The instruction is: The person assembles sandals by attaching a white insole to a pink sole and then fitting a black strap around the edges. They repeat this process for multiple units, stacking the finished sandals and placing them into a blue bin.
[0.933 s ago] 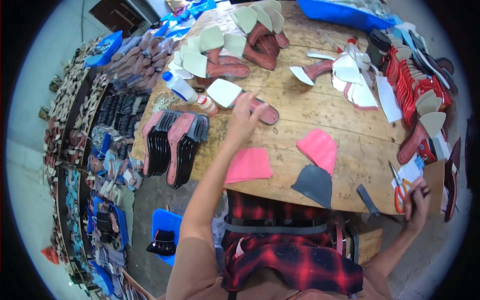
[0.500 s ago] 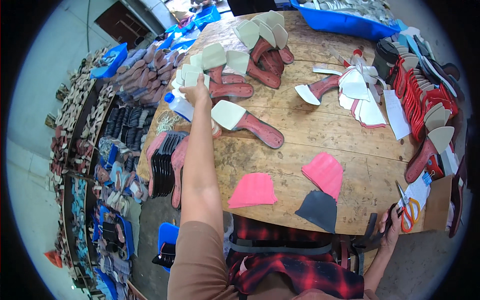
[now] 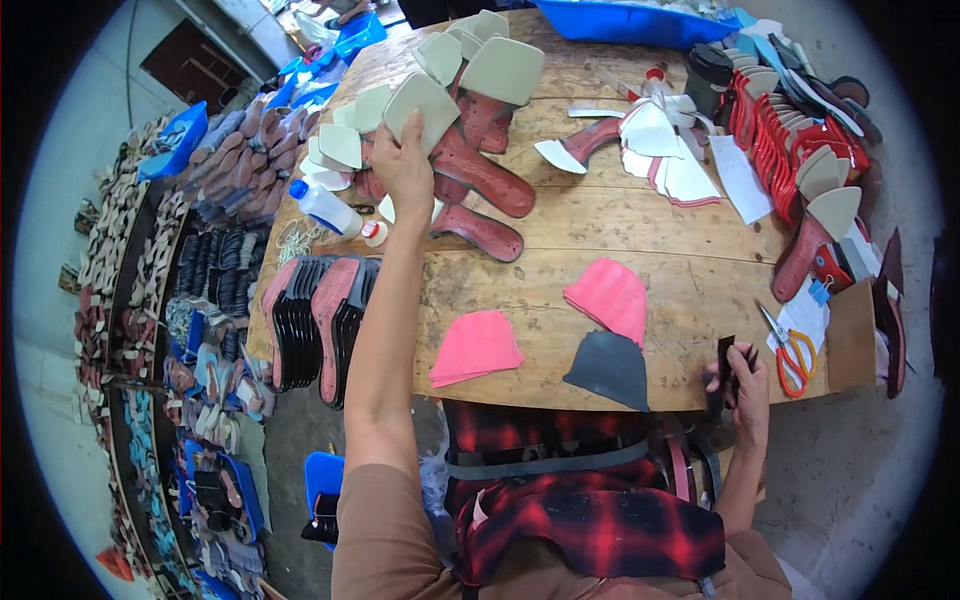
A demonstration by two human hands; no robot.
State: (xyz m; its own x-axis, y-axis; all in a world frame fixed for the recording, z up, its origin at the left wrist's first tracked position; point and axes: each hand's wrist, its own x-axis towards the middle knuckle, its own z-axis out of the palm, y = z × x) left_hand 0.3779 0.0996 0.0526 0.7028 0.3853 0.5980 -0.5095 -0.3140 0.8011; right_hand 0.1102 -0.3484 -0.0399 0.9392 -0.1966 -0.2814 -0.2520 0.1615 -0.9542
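Observation:
My left hand (image 3: pixel 404 168) is closed on the cream toe part of a red insole (image 3: pixel 484 176), above other insoles of the same kind. Below it another red insole (image 3: pixel 482 233) lies on the table, its cream end partly hidden by my wrist. My right hand (image 3: pixel 748 388) is at the front edge, fingers wrapped round a black strip-like piece (image 3: pixel 727 370) whose kind is unclear. Orange-handled scissors (image 3: pixel 792 358) lie beside it. Two pink stacks of cut pieces (image 3: pixel 474 348) and a dark grey cut piece (image 3: pixel 608 368) lie between my arms.
A white bottle with blue cap (image 3: pixel 325 208) stands left, near racked black-and-red soles (image 3: pixel 298 320). White cut pieces (image 3: pixel 655 135) lie toward the right. Red parts (image 3: pixel 757 120) line the right side. A blue tray (image 3: pixel 630 28) is at the far edge; loaded shelves (image 3: pixel 150 290) stand left.
My left hand has lifted an insole by its cream end from the pile. My right hand has moved away from the scissors with the black piece. The whole view has shifted slightly.

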